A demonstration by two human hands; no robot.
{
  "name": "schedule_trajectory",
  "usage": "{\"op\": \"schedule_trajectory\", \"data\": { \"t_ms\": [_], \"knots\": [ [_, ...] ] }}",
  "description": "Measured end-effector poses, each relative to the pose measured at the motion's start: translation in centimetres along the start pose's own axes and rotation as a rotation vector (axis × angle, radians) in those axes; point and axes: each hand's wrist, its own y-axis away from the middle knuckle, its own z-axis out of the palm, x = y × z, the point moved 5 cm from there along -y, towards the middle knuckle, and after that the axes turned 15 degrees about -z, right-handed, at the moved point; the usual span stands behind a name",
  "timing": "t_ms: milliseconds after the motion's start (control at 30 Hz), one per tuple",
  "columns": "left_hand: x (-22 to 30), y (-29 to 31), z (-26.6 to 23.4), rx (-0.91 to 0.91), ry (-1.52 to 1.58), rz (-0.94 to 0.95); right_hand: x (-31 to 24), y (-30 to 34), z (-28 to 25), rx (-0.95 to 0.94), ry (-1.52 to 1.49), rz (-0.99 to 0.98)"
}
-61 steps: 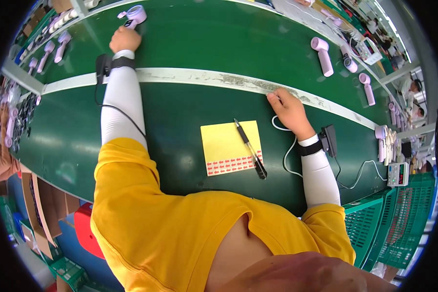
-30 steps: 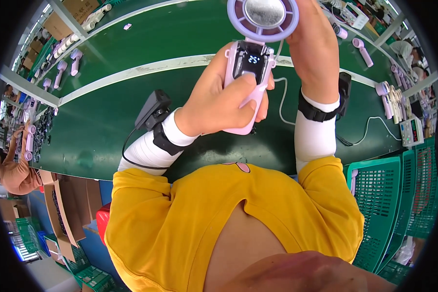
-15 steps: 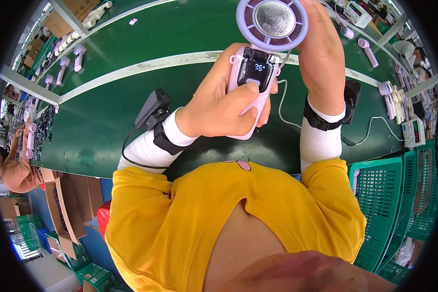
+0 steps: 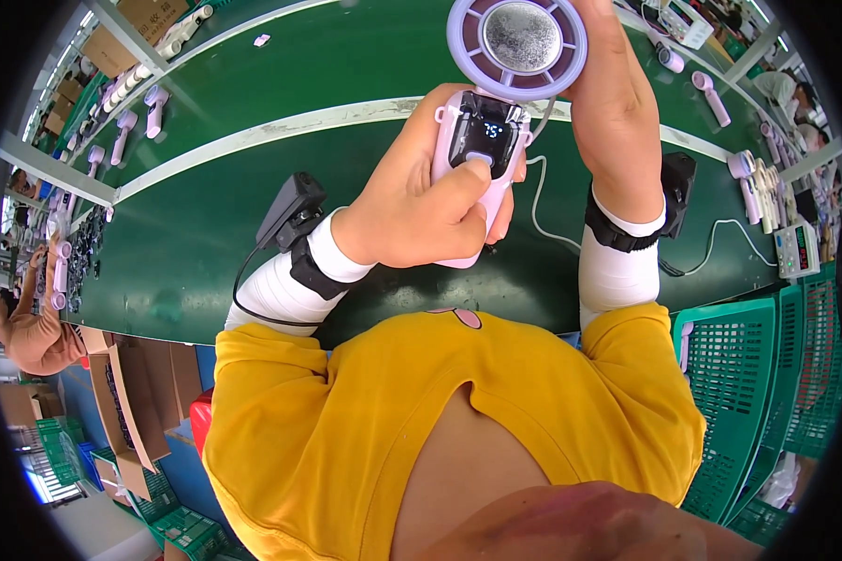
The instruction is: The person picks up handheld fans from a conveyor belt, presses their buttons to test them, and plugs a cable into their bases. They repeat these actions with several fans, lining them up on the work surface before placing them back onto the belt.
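A pink hand-held fan (image 4: pixel 482 150) with a round purple head and a small lit display is raised close to the camera above the green table (image 4: pixel 215 215). My left hand (image 4: pixel 412 201) is wrapped around its handle, thumb pressed just below the display. My right hand (image 4: pixel 613 84) reaches up behind the right side of the fan head; its fingers are hidden by the head and the frame edge. Both forearms wear white sleeves with black wrist devices.
A white cable (image 4: pixel 543 215) lies on the table under the fan. More pink fans (image 4: pixel 150 107) lie at the far left and far right (image 4: pixel 711 93). Green crates (image 4: pixel 767 393) stand at my right. Another person (image 4: pixel 28 337) sits at the left edge.
Two seconds ago my hands were apart on the table, the left on a fan far away. Since then the fan has been lifted close; over the last second it rose slightly.
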Motion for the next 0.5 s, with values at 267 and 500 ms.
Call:
{"op": "schedule_trajectory", "data": {
  "t_ms": [267, 500],
  "knots": [
    [-0.87, -1.07, -0.52, -0.029, 0.130, -0.066, -0.05, 0.14, -0.03, -0.027, 0.136, -0.065],
    [-0.68, -0.44, -0.15, -0.014, 0.053, -0.013, -0.22, 0.31, 0.34, 0.026, 0.036, -0.065]
  ]
}}
